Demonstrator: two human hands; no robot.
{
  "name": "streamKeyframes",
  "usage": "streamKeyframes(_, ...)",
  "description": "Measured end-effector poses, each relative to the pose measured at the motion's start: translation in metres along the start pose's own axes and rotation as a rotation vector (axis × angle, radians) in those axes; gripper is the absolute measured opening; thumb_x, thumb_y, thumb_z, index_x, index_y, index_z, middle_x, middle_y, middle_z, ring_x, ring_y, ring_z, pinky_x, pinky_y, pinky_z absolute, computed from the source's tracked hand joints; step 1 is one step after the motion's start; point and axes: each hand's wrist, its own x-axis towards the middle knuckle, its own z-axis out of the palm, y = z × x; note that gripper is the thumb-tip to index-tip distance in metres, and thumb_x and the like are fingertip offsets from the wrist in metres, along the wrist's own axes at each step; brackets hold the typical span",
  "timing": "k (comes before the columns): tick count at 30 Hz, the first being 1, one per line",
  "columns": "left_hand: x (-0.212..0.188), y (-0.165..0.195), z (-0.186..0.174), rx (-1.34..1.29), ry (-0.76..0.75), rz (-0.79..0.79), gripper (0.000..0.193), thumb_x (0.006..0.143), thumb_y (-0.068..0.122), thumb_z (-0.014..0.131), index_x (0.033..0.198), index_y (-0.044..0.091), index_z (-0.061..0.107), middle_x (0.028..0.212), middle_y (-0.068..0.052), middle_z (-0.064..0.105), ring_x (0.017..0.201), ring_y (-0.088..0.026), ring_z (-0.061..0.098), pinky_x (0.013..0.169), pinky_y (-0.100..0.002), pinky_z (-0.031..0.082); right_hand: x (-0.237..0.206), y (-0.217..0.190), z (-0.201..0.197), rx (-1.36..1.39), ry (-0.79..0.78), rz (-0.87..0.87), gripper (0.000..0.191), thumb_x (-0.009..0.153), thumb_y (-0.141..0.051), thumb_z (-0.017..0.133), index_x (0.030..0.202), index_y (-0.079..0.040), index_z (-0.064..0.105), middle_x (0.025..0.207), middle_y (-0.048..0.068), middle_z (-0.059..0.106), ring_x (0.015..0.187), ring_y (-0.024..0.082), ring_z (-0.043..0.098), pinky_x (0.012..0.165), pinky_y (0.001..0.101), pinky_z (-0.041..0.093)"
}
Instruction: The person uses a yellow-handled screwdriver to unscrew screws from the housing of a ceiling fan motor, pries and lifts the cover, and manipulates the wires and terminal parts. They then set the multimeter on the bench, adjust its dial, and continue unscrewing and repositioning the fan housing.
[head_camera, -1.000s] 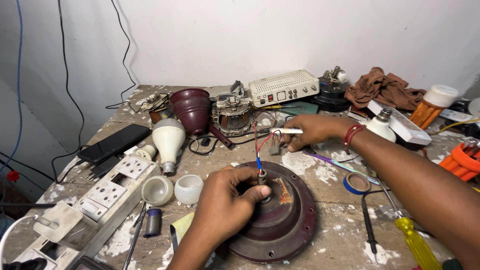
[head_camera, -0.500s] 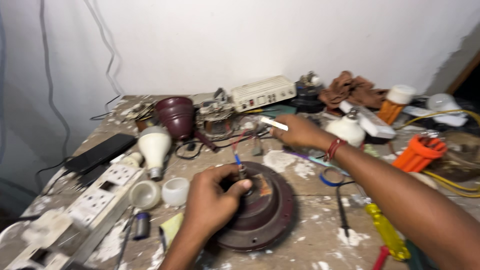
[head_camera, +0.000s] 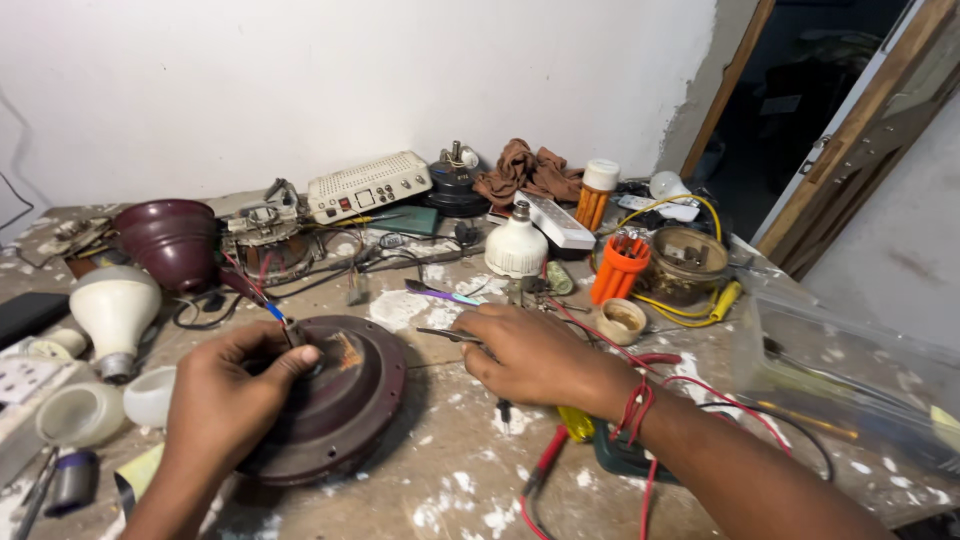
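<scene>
Cluttered bench (head_camera: 450, 480); left hand (head_camera: 225, 395) fingers pinch wires at motor housing (head_camera: 340, 400) hub; right hand (head_camera: 535, 355) closes on thin metal tool (head_camera: 440, 335); wire work under way, steadiness needed.

left hand (head_camera: 232, 385) fingers pinched, right hand (head_camera: 535, 355) curled palm-down

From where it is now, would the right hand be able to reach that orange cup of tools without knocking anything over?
Probably yes. The right hand rests on the bench just short of the orange cup; only low wires and a tape roll lie between, and it could pass over them.
</scene>
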Motion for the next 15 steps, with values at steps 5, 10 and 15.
streamKeyframes(5, -0.008, 0.010, 0.001, 0.005, 0.029, -0.008, 0.027, 0.078, 0.020, 0.085, 0.095, 0.000, 0.078, 0.081, -0.011, 0.079, 0.072, -0.016, 0.071, 0.069, -0.033, 0.055, -0.028, 0.000, -0.006, 0.088, 0.053, -0.025, 0.035, 0.096, -0.024, 0.055, 0.124, -0.003, 0.063, 0.108, 0.016, 0.065, 0.102, 0.035, 0.065, 0.086, 0.0468, 0.051)
streamKeyframes(10, -0.009, 0.016, 0.004, 0.045, 0.070, 0.041, 0.030, 0.076, 0.022, 0.087, 0.096, 0.001, 0.079, 0.084, -0.012, 0.080, 0.073, -0.015, 0.073, 0.070, -0.032, 0.056, -0.037, 0.014, -0.013, 0.201, 0.134, 0.047, 0.036, 0.098, -0.026, 0.057, 0.126, -0.005, 0.064, 0.102, 0.012, 0.066, 0.091, 0.027, 0.068, 0.082, 0.0393, 0.054)
streamKeyframes(15, -0.008, 0.019, 0.004, 0.063, 0.062, 0.007, 0.029, 0.076, 0.022, 0.086, 0.097, 0.003, 0.081, 0.084, -0.012, 0.081, 0.071, -0.016, 0.074, 0.068, -0.032, 0.056, -0.046, 0.046, -0.024, 0.230, 0.365, 0.175, 0.037, 0.093, -0.024, 0.063, 0.124, -0.005, 0.068, 0.101, 0.009, 0.066, 0.083, 0.022, 0.065, 0.073, 0.0364, 0.053)
